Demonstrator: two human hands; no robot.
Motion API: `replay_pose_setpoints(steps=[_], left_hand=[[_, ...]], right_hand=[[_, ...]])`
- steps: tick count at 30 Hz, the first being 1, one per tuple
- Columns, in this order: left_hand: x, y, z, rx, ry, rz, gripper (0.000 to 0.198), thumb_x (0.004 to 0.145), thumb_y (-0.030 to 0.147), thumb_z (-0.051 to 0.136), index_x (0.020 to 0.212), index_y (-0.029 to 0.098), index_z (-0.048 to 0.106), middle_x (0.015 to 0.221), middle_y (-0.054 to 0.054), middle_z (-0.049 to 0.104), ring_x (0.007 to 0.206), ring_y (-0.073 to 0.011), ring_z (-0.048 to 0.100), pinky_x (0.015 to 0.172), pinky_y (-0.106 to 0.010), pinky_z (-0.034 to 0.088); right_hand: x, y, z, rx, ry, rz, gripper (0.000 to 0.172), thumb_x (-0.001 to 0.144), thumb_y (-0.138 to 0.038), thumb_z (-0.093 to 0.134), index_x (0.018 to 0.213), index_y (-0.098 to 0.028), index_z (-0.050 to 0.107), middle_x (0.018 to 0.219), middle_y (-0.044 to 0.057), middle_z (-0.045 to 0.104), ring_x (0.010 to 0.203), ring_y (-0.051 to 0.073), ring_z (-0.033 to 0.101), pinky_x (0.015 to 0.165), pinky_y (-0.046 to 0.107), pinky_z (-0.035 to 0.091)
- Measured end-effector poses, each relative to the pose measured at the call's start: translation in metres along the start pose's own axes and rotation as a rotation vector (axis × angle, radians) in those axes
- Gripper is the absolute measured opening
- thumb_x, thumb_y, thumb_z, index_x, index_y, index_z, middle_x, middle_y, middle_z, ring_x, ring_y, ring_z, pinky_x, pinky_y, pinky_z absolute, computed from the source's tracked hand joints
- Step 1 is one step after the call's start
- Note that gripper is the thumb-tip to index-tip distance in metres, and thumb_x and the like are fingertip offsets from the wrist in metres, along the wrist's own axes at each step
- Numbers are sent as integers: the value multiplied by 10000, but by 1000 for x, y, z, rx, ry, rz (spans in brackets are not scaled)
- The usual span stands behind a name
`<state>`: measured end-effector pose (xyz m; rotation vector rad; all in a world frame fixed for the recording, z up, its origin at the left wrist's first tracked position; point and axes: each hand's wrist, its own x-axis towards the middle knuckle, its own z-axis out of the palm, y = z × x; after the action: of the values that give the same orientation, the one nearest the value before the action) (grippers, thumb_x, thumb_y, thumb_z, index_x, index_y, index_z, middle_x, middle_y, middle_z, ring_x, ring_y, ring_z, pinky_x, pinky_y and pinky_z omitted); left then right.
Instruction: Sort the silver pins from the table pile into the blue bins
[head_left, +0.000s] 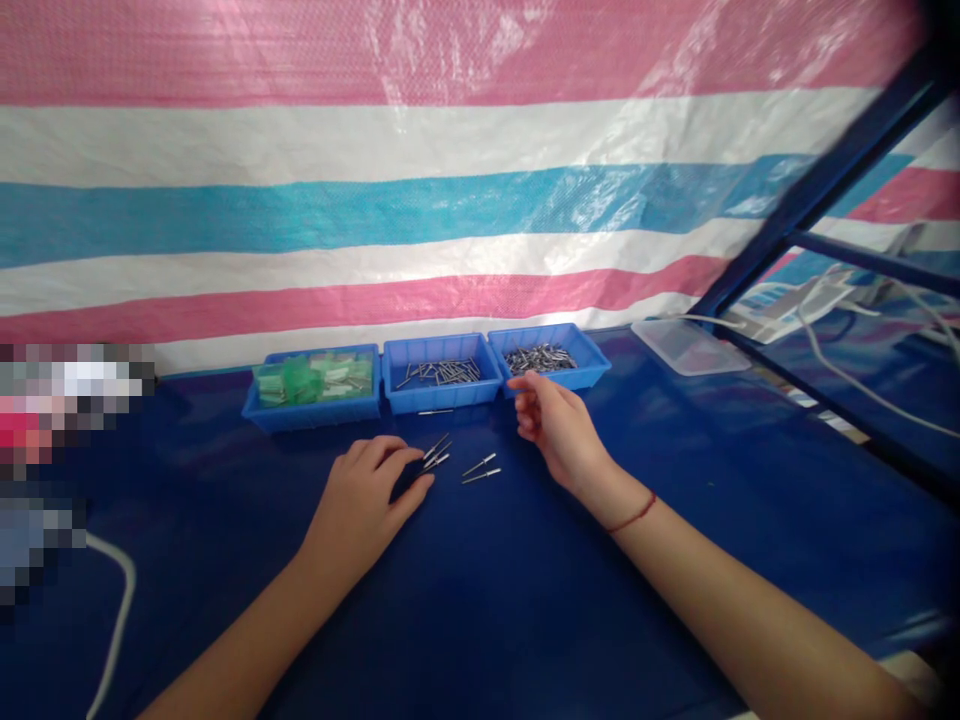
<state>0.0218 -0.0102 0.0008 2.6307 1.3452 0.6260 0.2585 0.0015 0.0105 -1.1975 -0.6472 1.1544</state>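
My left hand [375, 485] rests on the dark blue tabletop with thumb and fingers apart. At its fingertips lie several blind rivets [436, 457], partly between thumb and index finger. Two more blind rivets [480, 468] lie on the table between my hands. My right hand [555, 425] is raised just in front of the right blue bin [585, 376], its fingers curled together; whatever they may hold is hidden. That bin contains many small metal pieces. The middle blue bin [442, 401] holds loose blind rivets, and another single rivet [436, 412] lies before it.
A left blue bin [315, 414] contains green plastic bags of pieces. A clear plastic lid [690, 347] lies right of the bins. Behind hangs a striped plastic sheet [375, 215]. A blue metal frame [825, 180] and white cables [847, 365] stand at right; another cable [124, 610] lies left.
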Motion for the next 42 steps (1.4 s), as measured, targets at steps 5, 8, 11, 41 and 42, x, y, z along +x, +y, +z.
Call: replay_pose_setpoints(steps=[5, 8, 11, 41, 42], left_hand=[[1, 2, -2, 15, -62, -2, 180, 930, 271, 514, 965, 205, 678, 1017, -52, 646, 902, -207, 572, 816, -356, 448], [2, 4, -3, 20, -80, -10, 188, 939, 248, 490, 943, 192, 669, 998, -56, 647, 884, -208, 571, 799, -350, 440], [2, 5, -4, -13, -69, -35, 177, 936, 230, 477, 934, 180, 647, 981, -61, 642, 880, -209, 574, 805, -349, 428], [-8, 28, -13, -695, -99, -177, 202, 925, 313, 497, 867, 189, 646, 834, -11, 665, 725, -135, 595, 673, -242, 460], [-8, 29, -13, -703, -102, -175, 200, 923, 311, 500, 861, 188, 644, 831, -11, 661, 726, -135, 593, 669, -240, 459]], right_hand=[[-14, 4, 9, -95, -145, 15, 242, 744, -384, 635, 750, -143, 649, 592, -33, 504, 437, 54, 378, 402, 210, 231], [-21, 4, 12, -314, -258, -59, 232, 791, -361, 581, 749, -145, 656, 593, -28, 513, 462, 69, 397, 427, 219, 258], [-26, 4, 13, -541, -355, -215, 231, 830, -325, 531, 742, -151, 655, 611, -16, 535, 523, 94, 444, 486, 234, 324], [-62, 4, 25, -516, -537, -341, 91, 802, -272, 621, 794, -183, 636, 695, 6, 605, 562, 107, 483, 517, 242, 384], [-62, 4, 25, -538, -544, -365, 81, 806, -261, 618, 793, -182, 633, 691, 3, 595, 559, 103, 477, 516, 241, 377]])
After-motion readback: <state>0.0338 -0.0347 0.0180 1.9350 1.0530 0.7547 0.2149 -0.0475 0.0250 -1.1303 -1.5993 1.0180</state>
